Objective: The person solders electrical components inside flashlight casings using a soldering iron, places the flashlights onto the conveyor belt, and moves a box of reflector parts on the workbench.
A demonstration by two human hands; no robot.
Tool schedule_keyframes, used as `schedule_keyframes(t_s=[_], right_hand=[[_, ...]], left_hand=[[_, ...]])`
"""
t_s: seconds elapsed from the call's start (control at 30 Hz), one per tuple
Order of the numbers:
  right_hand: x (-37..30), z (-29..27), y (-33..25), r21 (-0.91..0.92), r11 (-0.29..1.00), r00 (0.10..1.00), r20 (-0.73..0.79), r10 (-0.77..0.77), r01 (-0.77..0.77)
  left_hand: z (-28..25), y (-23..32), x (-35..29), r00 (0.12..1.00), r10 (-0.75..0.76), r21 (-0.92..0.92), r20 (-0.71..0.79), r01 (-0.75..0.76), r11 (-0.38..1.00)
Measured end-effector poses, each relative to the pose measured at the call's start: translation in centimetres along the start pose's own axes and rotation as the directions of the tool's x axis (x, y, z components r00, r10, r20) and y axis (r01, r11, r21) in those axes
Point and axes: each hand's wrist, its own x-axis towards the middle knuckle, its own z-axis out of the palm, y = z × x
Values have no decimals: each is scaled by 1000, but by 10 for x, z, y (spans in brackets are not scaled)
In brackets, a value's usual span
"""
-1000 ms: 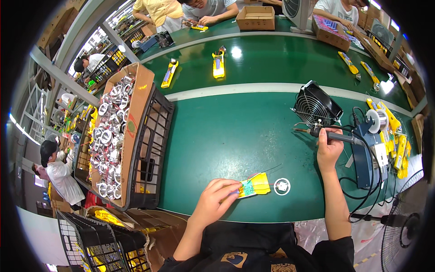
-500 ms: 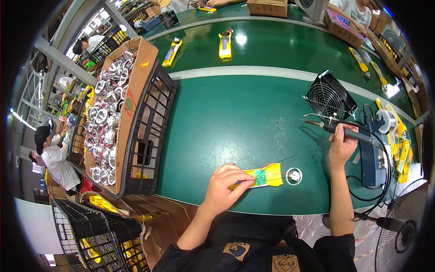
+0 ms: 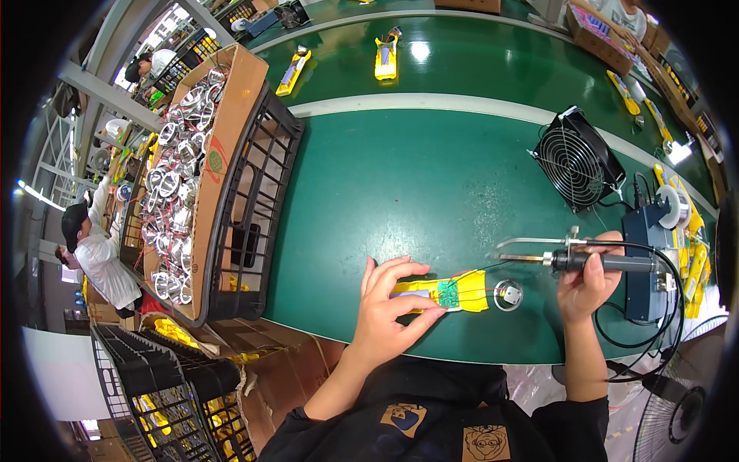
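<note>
My left hand (image 3: 385,312) grips a yellow plastic casing (image 3: 473,291) lying near the table's front edge. Its thumb and index finger press close together at the near side, and another finger reaches over the far side. Inside the casing are a green circuit board (image 3: 448,292) and a bluish-purple part (image 3: 412,294), partly covered by my fingers. Thin red wires run from the board to a round silver reflector cup (image 3: 507,295) on the table. My right hand (image 3: 589,281) is closed round a soldering iron (image 3: 608,262), with a curved metal tube above its tip; the tip points left, above the reflector.
A cardboard box of reflector cups (image 3: 181,177) stands in a black crate (image 3: 250,208) at left. At right are a black fan (image 3: 577,162), a blue soldering station (image 3: 645,266), a solder spool (image 3: 674,206) and yellow casings (image 3: 697,269). More casings (image 3: 386,58) lie on the green belt beyond.
My right hand has lowered the soldering iron, its tip now nearer the reflector. My left fingers have spread around the casing, uncovering the bluish-purple part. The whole view has shifted slightly.
</note>
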Motion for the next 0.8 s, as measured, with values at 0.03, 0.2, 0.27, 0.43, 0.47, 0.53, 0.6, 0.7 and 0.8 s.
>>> schedule_keyframes(t_s=[0.03,0.2,0.27,0.43,0.47,0.53,0.6,0.7,0.8], right_hand=[[-2,2,-1,16,1000,998,67,2,-3],[-12,3,2,53,992,951,295,97,-118],[-16,0,7,-15,993,942,314,118,-119],[-24,-2,15,-123,980,907,374,194,-159],[-25,-2,16,-121,980,907,374,195,-161],[-26,-2,18,-124,982,894,411,181,-141],[-27,-1,20,-116,985,894,416,166,-129],[-27,-2,20,-122,986,885,439,153,-110],[-27,0,23,-108,992,882,461,103,-59]], left_hand=[[0,2,-1,1000,-9,23,-8,9,1000],[5,8,-4,994,-88,29,-60,90,996],[4,12,-3,988,-135,50,-69,139,989],[4,16,0,980,-200,41,-12,200,979],[3,16,0,976,-217,49,6,217,975],[3,17,2,971,-237,51,16,236,970],[3,19,4,966,-256,53,27,255,966],[2,21,6,961,-275,66,33,273,960],[2,22,7,955,-294,73,40,290,954]])
